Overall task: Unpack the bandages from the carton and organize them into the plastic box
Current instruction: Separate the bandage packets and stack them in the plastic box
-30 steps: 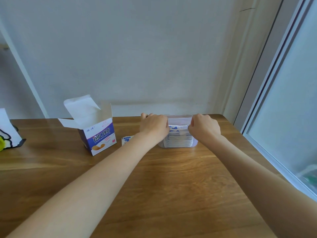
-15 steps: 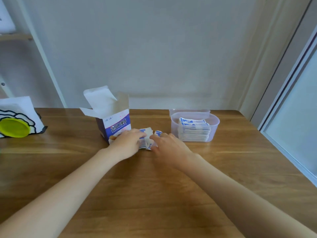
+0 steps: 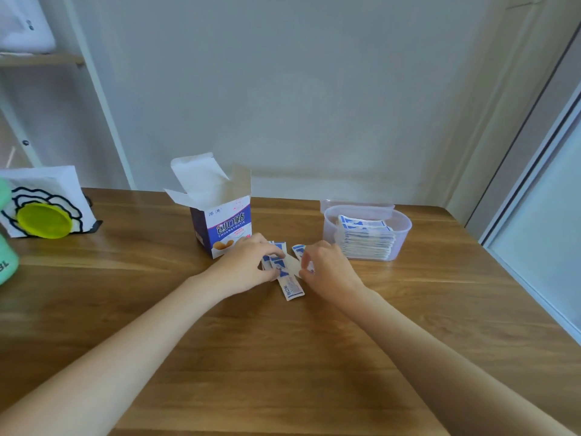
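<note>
Both hands gathering loose bandages btwn carton, box

The carton stands on the worktop. Right of the carton sits the plastic box, a stack of bandages in it. Between carton and box, slightly nearer, loose bandages lie under both hands.
</note>
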Tool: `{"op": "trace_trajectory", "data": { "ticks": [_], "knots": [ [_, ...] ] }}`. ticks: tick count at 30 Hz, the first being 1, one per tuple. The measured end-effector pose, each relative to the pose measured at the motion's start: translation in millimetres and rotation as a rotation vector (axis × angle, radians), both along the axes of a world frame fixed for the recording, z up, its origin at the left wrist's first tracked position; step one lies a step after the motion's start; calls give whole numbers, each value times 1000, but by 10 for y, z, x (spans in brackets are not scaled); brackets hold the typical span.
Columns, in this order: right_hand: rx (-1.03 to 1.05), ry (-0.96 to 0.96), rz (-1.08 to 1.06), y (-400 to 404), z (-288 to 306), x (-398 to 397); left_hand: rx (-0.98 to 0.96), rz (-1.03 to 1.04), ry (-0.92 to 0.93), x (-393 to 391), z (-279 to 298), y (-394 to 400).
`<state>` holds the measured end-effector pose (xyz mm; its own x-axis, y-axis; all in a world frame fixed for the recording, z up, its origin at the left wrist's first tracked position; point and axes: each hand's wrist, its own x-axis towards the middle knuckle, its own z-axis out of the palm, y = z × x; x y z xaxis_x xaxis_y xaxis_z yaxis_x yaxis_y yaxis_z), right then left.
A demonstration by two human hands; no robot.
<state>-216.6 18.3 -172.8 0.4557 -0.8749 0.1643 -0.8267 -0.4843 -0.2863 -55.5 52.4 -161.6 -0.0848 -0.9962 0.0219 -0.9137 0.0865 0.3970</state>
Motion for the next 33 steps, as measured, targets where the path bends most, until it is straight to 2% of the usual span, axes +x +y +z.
{"op": "trace_trajectory", "data": {
  "ticks": [3,5,8,13,20,25,29,33],
  "knots": [
    [30,23,-63,8,-17,19,62,36,5,-41,19,-17],
    [77,-43,-65,8,-13,37,92,22,-20,-70,30,-31],
    [134,-101,-48,-15,3,35,131,33,42,-80,52,-40],
    [52,-90,7,-9,24,-71,151,48,137,-68,51,-62],
    [46,-169,-44,4,123,-202,193,246,551,-3,96,-41],
    [145,-434,-85,74,238,-207,286,315,671,-1,90,-19],
    [197,-299,92,100,165,-157,340,292,889,-110,101,-8],
    [277,-322,130,83,154,-162,348,234,959,-172,151,-6]
  ]
}}
